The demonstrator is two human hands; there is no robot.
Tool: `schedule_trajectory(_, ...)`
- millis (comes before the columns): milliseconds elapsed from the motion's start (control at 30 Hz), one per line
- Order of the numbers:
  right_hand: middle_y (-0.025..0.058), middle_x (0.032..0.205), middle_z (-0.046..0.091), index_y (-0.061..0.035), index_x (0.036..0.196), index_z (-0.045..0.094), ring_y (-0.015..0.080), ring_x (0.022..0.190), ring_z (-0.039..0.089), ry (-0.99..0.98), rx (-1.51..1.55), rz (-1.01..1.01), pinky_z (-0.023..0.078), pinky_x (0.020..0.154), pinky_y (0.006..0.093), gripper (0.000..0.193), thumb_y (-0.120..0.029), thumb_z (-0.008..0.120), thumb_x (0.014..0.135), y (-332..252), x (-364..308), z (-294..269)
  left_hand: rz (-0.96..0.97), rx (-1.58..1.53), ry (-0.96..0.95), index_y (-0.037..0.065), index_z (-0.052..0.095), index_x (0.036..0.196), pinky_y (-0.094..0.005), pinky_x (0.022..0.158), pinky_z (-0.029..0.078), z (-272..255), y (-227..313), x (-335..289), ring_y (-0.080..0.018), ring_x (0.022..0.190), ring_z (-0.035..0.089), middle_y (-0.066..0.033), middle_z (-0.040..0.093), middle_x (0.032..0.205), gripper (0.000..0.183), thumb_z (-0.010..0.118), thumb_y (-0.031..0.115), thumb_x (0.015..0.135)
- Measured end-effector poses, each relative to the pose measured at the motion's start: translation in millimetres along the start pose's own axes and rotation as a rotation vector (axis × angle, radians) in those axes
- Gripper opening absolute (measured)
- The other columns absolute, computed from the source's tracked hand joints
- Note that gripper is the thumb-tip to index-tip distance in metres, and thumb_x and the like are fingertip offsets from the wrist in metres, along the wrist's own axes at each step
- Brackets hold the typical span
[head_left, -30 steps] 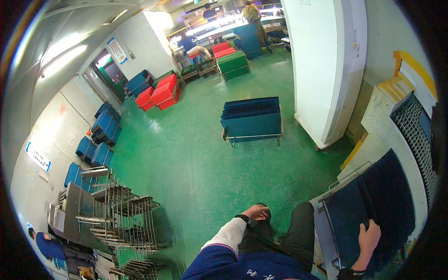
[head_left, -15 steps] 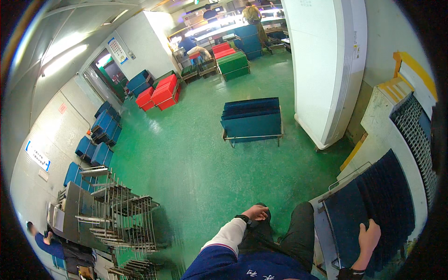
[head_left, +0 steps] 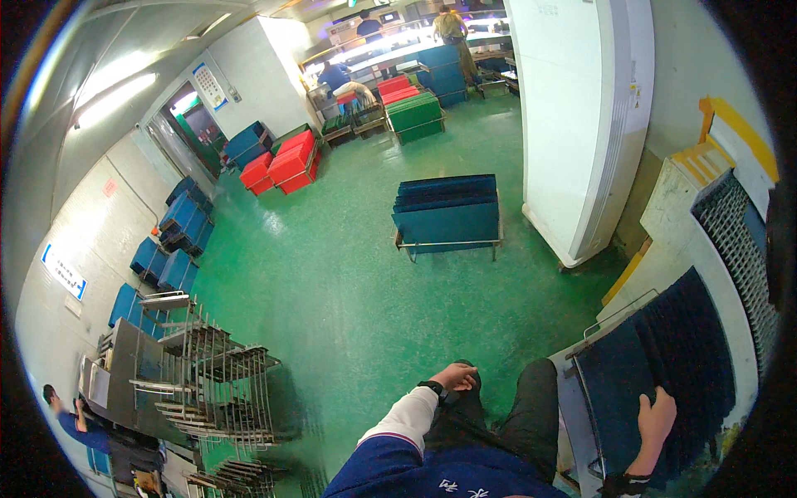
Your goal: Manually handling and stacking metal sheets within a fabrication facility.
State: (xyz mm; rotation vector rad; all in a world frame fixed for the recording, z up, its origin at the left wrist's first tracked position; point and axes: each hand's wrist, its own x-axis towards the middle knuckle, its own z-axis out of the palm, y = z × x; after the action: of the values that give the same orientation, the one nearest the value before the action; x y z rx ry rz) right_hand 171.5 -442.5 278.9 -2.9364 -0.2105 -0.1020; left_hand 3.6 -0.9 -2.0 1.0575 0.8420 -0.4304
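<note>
My left hand (head_left: 457, 377) rests on my left knee, its fingers loosely bent and apart, with nothing seen in it. A dark band circles that wrist. To the right, my right hand (head_left: 657, 417) lies on the upper edges of a row of dark blue panels (head_left: 685, 357), thumb and forefinger apart; its other fingers are partly hidden. The panels stand close together in a metal wire rack (head_left: 591, 422) beside my right leg. A broader blue face (head_left: 613, 373) fronts the row, left of that hand.
Ahead on the green floor stands another rack of blue panels (head_left: 448, 222). Bare metal racks (head_left: 220, 373) are piled at left, near a person (head_left: 83, 423). A tall white cabinet (head_left: 573, 124) rises at right. Red bins (head_left: 295, 162) and people at a lit bench (head_left: 398, 54) are farther off.
My hands and the panels stay in place. The view has shifted very slightly, and the person at far left has turned the head a little.
</note>
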Motion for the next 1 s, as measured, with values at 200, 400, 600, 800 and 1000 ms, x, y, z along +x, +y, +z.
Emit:
schedule_trajectory(200,0.0206,0.093,0.058,0.0029,0.104,0.057,0.0354,0.090,0.054,0.045,-0.022,-0.023,0.041,0.081,0.0417,0.039,-0.021,0.064,0.073,0,-5,0,0.022,0.019,-0.001,0.004,0.052,0.105,-0.0255,0.052,0.048,6,3,-5,-0.0171,0.063,0.059,-0.0103,0.063,0.082,0.035,0.057,0.032,0.085)
schedule_trajectory(400,0.0220,0.093,0.058,0.0040,0.104,0.057,0.0364,0.089,0.054,0.059,0.013,-0.065,0.042,0.079,0.0423,0.041,-0.020,0.065,0.072,10,-5,6,0.042,0.033,-0.006,0.002,0.052,0.104,-0.0267,0.054,0.050,12,3,-5,-0.0183,0.066,0.060,-0.0125,0.063,0.084,0.037,0.058,0.033,0.084)
schedule_trajectory(600,0.0228,0.091,0.058,0.0047,0.102,0.058,0.0371,0.089,0.053,0.067,0.050,-0.166,0.042,0.078,0.0423,0.041,-0.020,0.066,0.070,-2,-2,-8,0.098,0.014,-0.020,-0.001,0.051,0.102,-0.0276,0.054,0.051,-4,-13,0,-0.0203,0.068,0.061,-0.0146,0.062,0.086,0.040,0.059,0.034,0.083)
schedule_trajectory(800,0.0225,0.097,0.055,0.0053,0.103,0.056,0.0362,0.094,0.051,0.114,0.057,-0.159,0.039,0.083,0.0414,0.044,-0.018,0.066,0.066,7,2,-76,0.075,0.024,-0.045,-0.001,0.051,0.102,-0.0287,0.055,0.053,5,2,-13,-0.0204,0.071,0.061,-0.0138,0.061,0.085,0.039,0.061,0.032,0.082)
schedule_trajectory(1000,0.0242,0.104,0.056,0.0039,0.104,0.056,0.0365,0.101,0.050,0.037,0.190,-0.076,0.039,0.087,0.0394,0.049,-0.028,0.067,0.068,40,4,-157,0.125,-0.011,-0.132,0.001,0.052,0.101,-0.0315,0.065,0.054,13,12,-16,-0.0223,0.072,0.062,-0.0116,0.062,0.081,0.030,0.061,0.023,0.082)
